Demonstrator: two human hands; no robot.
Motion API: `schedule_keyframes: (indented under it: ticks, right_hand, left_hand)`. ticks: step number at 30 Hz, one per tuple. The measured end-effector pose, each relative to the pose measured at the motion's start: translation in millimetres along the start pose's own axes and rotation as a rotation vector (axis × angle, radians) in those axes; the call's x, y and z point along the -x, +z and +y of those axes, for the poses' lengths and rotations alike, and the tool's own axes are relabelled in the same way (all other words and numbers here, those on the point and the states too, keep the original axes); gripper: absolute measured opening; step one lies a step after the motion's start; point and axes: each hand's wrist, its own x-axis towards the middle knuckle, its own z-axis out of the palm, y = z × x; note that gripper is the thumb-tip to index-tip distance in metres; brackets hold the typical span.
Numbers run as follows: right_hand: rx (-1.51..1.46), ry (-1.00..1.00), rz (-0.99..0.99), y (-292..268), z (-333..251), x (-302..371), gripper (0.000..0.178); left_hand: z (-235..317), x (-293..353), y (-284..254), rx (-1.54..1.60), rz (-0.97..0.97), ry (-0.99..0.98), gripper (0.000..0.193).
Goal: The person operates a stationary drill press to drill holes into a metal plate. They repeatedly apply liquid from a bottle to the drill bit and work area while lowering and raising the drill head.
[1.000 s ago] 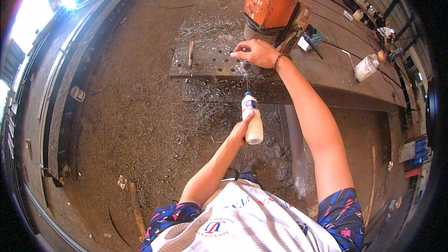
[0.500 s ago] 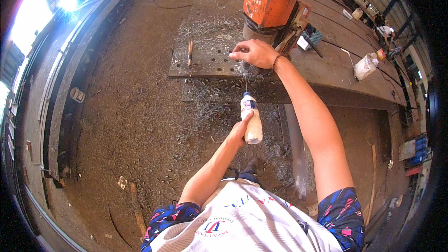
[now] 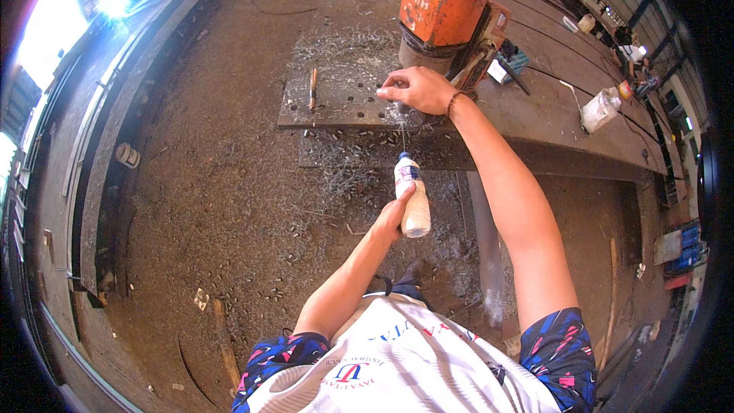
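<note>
Clasping a mid-frame bottle (image 3: 415, 210), the left hand (image 3: 395, 213) sits apart; the right hand (image 3: 422, 90) hides its grip; upper-centre holes (image 3: 358, 115) look finished, the remainder unclear.

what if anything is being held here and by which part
The left hand holds the blue-capped bottle around the middle of its body. The right hand is by the orange machine; whether it grips anything cannot be told.
</note>
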Motion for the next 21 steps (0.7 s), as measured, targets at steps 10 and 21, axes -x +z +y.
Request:
schedule_keyframes:
  ticks: [10, 21]
  right_hand:
    - [0.008, 0.011, -0.004, -0.2, -3.6, 1.6, 0.054]
    - [0.063, 0.039, -0.032, 1.4, -3.5, -0.2, 0.057]
  left_hand:
    - [-0.4, -1.6, -2.1, -0.007, 0.012, 0.005, 0.052]
    - [-0.3, -1.1, -1.9, -0.017, 0.019, 0.008, 0.051]
